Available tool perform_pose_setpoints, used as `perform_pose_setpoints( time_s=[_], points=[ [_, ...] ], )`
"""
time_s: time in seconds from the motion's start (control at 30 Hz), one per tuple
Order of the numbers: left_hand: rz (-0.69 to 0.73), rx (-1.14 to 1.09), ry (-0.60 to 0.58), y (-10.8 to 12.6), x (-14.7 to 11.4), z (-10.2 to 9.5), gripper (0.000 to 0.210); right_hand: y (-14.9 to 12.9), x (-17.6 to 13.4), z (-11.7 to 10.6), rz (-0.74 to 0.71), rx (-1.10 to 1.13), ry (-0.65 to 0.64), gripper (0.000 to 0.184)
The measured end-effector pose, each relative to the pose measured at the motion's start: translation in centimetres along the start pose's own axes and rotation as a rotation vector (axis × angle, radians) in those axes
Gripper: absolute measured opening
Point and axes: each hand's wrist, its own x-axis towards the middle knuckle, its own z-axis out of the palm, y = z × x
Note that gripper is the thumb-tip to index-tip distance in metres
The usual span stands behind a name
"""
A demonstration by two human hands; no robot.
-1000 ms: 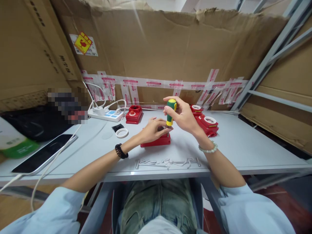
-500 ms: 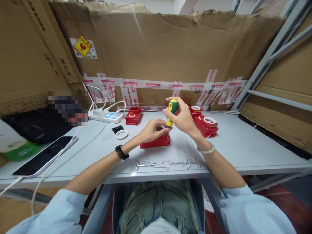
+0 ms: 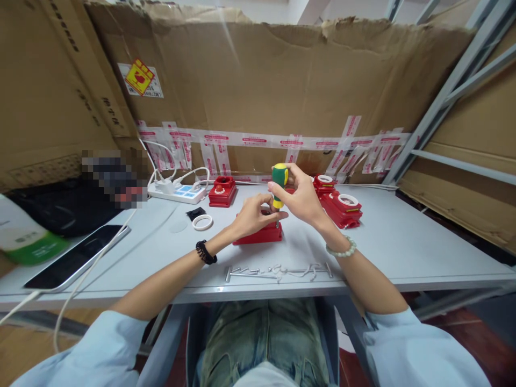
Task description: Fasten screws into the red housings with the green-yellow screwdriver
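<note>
My right hand (image 3: pixel 300 196) is closed around the green and yellow handle of a screwdriver (image 3: pixel 279 177). The tool stands upright, its shaft pointing down at the right end of a red box-shaped housing (image 3: pixel 262 235). My left hand (image 3: pixel 256 215) curls over the top of that housing, thumb and fingertips close around the lower end of the screwdriver. The screwdriver's tip and the top of the housing are partly hidden by my fingers. Nearer the table edge lie several silvery metal rods and screws (image 3: pixel 253 275) with white stringy pieces (image 3: pixel 310 271) among them.
Red housings with white rings (image 3: pixel 342 209) stand at the right, and another red housing (image 3: pixel 222 192) at the back left. A white ring (image 3: pixel 202 222), a black packet (image 3: pixel 195 213), a power strip (image 3: pixel 177 193) and a phone (image 3: pixel 76 258) lie leftward. Cardboard (image 3: pixel 262 80) walls the back.
The screwdriver handle has turned in my right hand, so more green now faces me, and its top leans slightly left. My left hand stays over the red housing.
</note>
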Motion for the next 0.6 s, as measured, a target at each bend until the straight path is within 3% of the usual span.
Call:
perform_pose_setpoints(
  time_s=[0.17, 0.33, 0.5, 0.6],
  points=[
    [0.082, 0.127, -0.084, 0.38, -0.04, -0.22, 0.024, 0.02, 0.10, -0.01, 0.002, 0.001, 0.019, 0.029],
    [0.046, 0.146, -0.026, 0.43, 0.03, -0.22, 0.031, 0.06, 0.02, -0.18, -0.008, -0.034, 0.022, 0.030],
    [0.119, 0.199, -0.117, 0.28, 0.05, -0.31, 0.021, 0.08, 0.05, -0.20, 0.011, -0.014, 0.027, 0.031],
    [0.105, 0.198, -0.064, 0.19, 0.11, -0.18, 0.026, 0.18, 0.07, -0.09, 0.009, 0.007, 0.014, 0.031]
  ],
)
